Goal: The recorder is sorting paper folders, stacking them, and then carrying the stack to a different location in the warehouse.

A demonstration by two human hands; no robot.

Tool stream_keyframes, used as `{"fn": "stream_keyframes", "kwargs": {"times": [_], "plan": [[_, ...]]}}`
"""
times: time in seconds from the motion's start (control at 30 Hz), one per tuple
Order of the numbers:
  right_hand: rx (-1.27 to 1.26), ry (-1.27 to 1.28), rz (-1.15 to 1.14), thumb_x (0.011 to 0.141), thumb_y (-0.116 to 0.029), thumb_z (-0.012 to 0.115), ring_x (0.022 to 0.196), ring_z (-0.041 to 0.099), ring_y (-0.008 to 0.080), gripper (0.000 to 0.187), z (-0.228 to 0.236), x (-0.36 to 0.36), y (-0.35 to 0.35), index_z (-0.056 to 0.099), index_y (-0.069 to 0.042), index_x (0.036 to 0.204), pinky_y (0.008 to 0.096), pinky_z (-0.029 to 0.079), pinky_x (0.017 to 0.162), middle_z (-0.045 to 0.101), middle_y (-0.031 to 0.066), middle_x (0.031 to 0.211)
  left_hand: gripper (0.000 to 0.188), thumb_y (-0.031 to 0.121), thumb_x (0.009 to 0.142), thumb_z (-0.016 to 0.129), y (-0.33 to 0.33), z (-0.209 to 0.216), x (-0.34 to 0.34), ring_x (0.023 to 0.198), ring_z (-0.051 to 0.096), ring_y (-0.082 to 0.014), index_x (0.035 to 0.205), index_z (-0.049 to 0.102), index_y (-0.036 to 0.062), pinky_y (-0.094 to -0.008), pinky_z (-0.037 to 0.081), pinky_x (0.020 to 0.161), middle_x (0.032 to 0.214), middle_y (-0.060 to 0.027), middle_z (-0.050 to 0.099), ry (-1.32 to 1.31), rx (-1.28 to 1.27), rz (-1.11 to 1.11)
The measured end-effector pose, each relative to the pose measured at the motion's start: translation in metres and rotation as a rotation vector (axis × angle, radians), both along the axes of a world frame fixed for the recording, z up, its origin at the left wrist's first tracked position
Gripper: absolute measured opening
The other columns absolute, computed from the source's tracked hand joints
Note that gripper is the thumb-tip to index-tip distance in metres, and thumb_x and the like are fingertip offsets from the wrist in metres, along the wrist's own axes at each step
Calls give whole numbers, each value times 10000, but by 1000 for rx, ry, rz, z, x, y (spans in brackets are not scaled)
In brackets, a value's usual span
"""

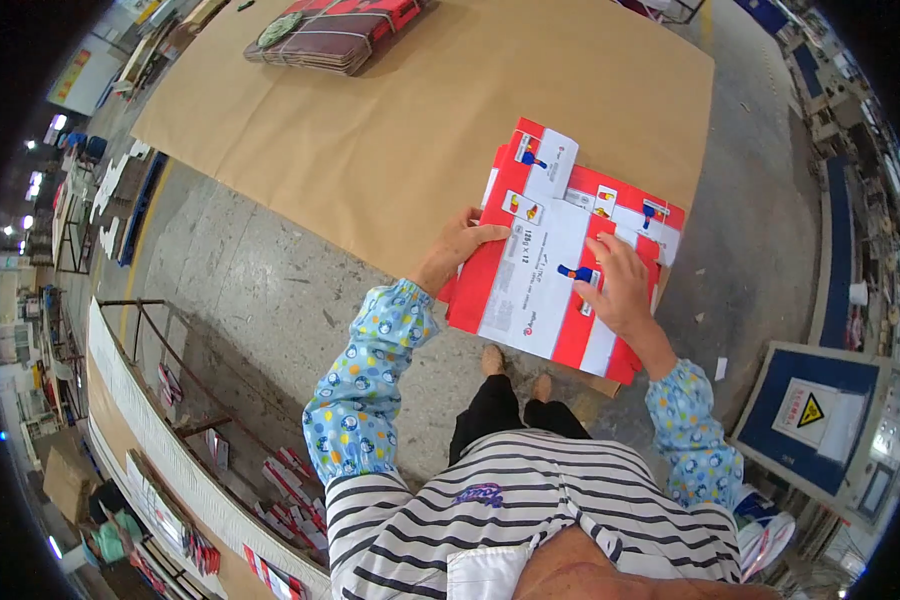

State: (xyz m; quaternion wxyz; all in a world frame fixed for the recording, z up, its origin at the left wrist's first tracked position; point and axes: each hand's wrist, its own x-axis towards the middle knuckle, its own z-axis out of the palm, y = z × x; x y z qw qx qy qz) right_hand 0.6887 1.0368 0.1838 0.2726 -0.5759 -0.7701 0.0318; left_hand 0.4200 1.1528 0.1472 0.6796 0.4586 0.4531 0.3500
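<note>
Flat, red-and-white printed cardboard cartons (pixel 515 285) lie in a loose stack at the near corner of the brown-covered table, the top one turned at an angle. My left hand (pixel 462 245) grips the stack's left edge, thumb on the top carton and the other fingers partly hidden at the side. Over the right part of the same carton is my right hand (pixel 618 285), fingers apart and curved. Whether its fingertips touch the printed face, I cannot tell. More red-and-white cartons (pixel 660 225) fan out behind, to the right.
Brown paper (pixel 370 150) covers the large table. At its far left sits a string-tied bundle of dark red flat sheets (pixel 340 35). A blue machine panel with a yellow warning triangle (pixel 812 408) stands at right. Red-and-white pieces (pixel 295 490) lie low at left, beside a metal frame.
</note>
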Motion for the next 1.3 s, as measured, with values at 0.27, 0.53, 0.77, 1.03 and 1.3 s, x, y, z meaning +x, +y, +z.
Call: {"fn": "stream_keyframes", "kwargs": {"times": [0.27,0.53,0.77,1.03,1.3], "plan": [[-149,-241,153,822,-374,653,1313,312,396,600,-39,26,25,483,-114,1335,563,239,1035,379,205,1404,753,462,729,773,-3,-20,32,1002,611,-232,1243,529,-32,-372,495,870,1123,-175,620,183,103,-20],[-206,-247,145,867,-412,592,1341,299,390,596,-75,42,36,450,-115,1363,626,237,1028,360,212,1432,497,345,902,616,-131,-59,-20,959,557,-174,1213,524,-31,-307,455,801,1072,-100,594,-47,224,818],[3,199,494,894,-204,612,1280,392,363,408,-25,26,-3,519,12,1227,463,326,1048,441,207,1358,231,196,880,618,-460,-196,14,628,522,-113,968,570,-12,-263,416,553,728,-16,554,-46,-256,1492],[-462,327,1070,833,-81,623,1124,508,341,218,-47,-9,-152,573,0,1029,411,402,968,534,179,1165,232,197,866,623,-617,-211,212,662,577,-122,1018,585,26,-264,473,598,815,-46,624,-121,-656,1803],[-755,-171,1604,854,-172,609,966,545,340,182,-119,-5,-248,595,-16,947,418,438,834,576,157,966,228,169,855,629,-668,-216,323,690,595,-133,1026,602,22,-281,474,576,810,-53,629,-225,-570,1983]]}}
